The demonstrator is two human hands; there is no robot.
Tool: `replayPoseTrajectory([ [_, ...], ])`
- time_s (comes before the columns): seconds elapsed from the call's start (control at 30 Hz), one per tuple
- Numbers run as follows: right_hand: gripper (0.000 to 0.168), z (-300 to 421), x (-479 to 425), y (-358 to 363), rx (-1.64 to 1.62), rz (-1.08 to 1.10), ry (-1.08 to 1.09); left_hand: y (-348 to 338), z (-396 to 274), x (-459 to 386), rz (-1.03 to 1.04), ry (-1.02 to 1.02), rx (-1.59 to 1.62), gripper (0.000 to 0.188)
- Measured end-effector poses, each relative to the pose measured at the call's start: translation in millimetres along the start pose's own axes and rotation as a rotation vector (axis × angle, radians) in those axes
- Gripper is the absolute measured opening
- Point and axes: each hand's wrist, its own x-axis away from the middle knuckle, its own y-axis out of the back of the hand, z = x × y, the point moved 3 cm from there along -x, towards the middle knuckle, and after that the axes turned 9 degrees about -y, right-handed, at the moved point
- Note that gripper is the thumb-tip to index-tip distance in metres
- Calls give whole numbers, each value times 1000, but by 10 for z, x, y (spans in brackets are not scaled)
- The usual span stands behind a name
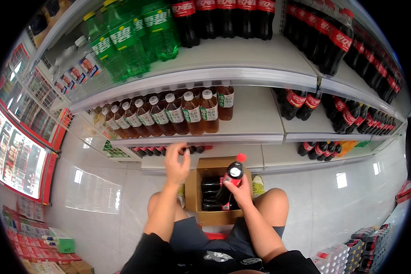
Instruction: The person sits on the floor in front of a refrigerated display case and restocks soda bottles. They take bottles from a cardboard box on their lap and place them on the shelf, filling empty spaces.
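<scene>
My right hand [239, 190] grips a dark cola bottle [235, 171] with a red cap and red label, tilted above an open cardboard box [220, 218]. Inside the box lie several more cola bottles [210, 206] on their sides. Raised to the left of the box, my left hand [178, 161] is at the front of the bottom shelf [241, 154]; its fingers are curled, and whether something small is between them cannot be told. Behind it, a row of cola bottles [150, 150] stands on that shelf, partly hidden by the shelf above.
Bottled tea [191, 116] lines the middle shelf; large green soda bottles [123, 44] and cola bottles [209, 20] fill parts of the upper one. A wire rack [85, 130] and a lit drinks cooler [17, 150] stand left. Shrink-wrapped packs [335, 257] sit at the lower right.
</scene>
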Motion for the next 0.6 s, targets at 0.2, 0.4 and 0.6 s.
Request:
replayPoseTrajectory([
  [0.2,33,74,34,275,-309,-6,44,-733,274,1174,574,388,527,56],
  [0.4,42,80,65,-7,-255,0,167,-847,-238,1298,959,279,830,90],
  [0.6,60,793,244,-273,57,0,252,-725,-423,1004,755,285,683,82],
])
